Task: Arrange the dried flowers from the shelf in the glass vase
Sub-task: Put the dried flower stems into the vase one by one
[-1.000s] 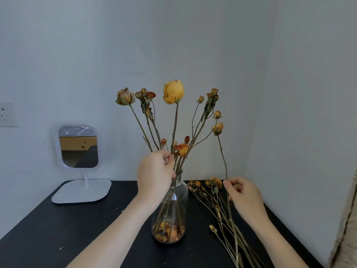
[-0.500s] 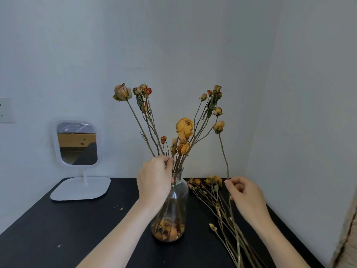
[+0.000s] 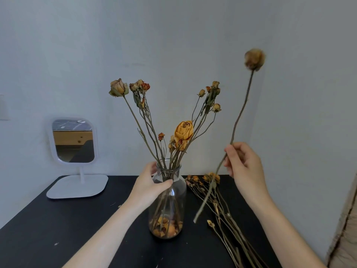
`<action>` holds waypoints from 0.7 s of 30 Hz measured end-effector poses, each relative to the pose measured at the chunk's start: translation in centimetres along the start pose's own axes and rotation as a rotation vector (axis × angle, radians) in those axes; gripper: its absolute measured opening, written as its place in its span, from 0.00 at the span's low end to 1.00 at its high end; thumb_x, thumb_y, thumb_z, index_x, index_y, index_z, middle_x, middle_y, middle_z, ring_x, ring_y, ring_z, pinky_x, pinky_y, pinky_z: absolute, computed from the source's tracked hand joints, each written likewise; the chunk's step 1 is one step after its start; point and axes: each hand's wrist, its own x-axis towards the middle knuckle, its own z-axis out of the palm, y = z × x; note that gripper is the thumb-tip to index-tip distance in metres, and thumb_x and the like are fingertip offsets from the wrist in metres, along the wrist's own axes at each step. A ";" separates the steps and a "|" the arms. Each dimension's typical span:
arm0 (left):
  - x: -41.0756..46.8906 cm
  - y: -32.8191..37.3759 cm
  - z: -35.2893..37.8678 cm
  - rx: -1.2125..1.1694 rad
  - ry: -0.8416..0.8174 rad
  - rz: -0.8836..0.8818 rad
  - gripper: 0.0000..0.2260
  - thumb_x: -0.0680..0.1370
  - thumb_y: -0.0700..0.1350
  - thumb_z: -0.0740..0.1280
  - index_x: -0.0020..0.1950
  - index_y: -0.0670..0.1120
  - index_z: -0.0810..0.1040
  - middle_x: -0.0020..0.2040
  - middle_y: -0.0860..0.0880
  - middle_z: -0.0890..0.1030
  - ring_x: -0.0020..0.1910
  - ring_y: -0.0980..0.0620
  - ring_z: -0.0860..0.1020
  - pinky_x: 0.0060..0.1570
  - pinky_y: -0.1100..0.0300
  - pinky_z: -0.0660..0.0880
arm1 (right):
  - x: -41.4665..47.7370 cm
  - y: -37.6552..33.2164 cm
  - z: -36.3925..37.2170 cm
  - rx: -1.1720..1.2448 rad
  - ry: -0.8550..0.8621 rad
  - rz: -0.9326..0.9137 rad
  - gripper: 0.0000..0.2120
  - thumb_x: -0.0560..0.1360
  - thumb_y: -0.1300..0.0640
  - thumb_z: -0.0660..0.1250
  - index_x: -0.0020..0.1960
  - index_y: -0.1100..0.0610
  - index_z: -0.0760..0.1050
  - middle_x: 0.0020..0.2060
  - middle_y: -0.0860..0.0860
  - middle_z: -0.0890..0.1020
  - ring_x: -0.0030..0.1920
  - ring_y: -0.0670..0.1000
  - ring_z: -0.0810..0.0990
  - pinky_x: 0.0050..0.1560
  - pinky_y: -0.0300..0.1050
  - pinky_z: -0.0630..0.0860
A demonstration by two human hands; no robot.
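My left hand [image 3: 149,187] grips glass vase [image 3: 173,202] at neck. My right hand [image 3: 244,167] pinches stem of dried flower [image 3: 254,59], raised right of vase. Spare stems [image 3: 218,202] lie right of vase.

Soft, rather dim light falls evenly; shadows on the grey wall [image 3: 77,45] and the black table [image 3: 58,229] are faint and diffuse. The head of the raised dried flower [image 3: 254,59] is smeared by motion blur. The glass vase [image 3: 173,202] carries weak reflections. Wide-angle stretching grows toward the frame's edges.
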 end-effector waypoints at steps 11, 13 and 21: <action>0.9 -0.5 0.2 -0.087 -0.082 -0.015 0.18 0.65 0.52 0.77 0.48 0.62 0.71 0.48 0.62 0.76 0.48 0.66 0.73 0.41 0.72 0.66 | 1.3 -3.8 1.4 0.140 0.082 -0.241 0.09 0.80 0.56 0.54 0.43 0.49 0.69 0.30 0.46 0.73 0.29 0.42 0.71 0.27 0.30 0.67; 0.9 -0.5 0.5 -0.071 -0.036 0.013 0.18 0.64 0.52 0.77 0.46 0.62 0.71 0.48 0.61 0.76 0.48 0.65 0.73 0.41 0.72 0.66 | 1.3 -3.8 1.6 0.142 0.091 -0.265 0.09 0.80 0.56 0.54 0.43 0.48 0.69 0.30 0.46 0.74 0.29 0.42 0.71 0.27 0.30 0.67; 1.0 -0.7 1.7 0.125 0.145 0.054 0.32 0.60 0.63 0.74 0.58 0.49 0.75 0.55 0.52 0.78 0.57 0.50 0.74 0.56 0.46 0.74 | 1.5 -3.0 2.1 0.110 0.047 -0.262 0.09 0.80 0.55 0.54 0.44 0.46 0.69 0.31 0.43 0.76 0.30 0.44 0.73 0.28 0.32 0.69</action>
